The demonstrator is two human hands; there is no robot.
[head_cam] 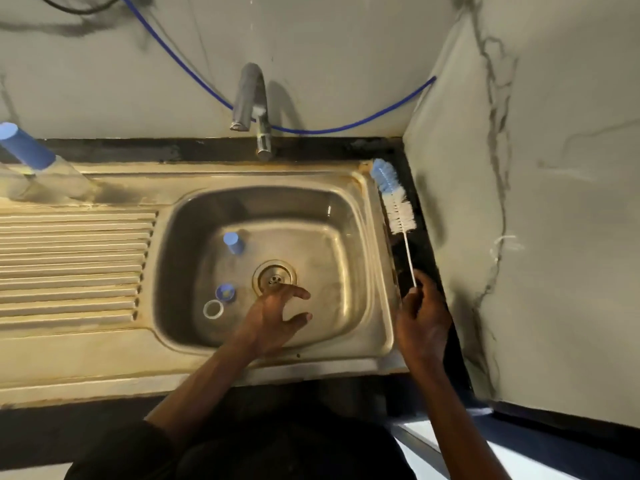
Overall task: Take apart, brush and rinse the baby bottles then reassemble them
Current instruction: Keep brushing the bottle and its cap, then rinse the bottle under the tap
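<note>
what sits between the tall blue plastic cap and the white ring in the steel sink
A small round blue plastic collar lies there, shown in the head view.

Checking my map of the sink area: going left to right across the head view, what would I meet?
bottle → white ring → loose blue cap → drain → brush

Stained steel sink [263,174], chrome tap [250,98] arches over its back rim, blue hose [346,126] sags along the marbled wall [554,202] behind, ribbed drainboard [69,265] runs off left, round drain [274,276] sits mid-basin, dark cable [79,8] loops top left
</note>
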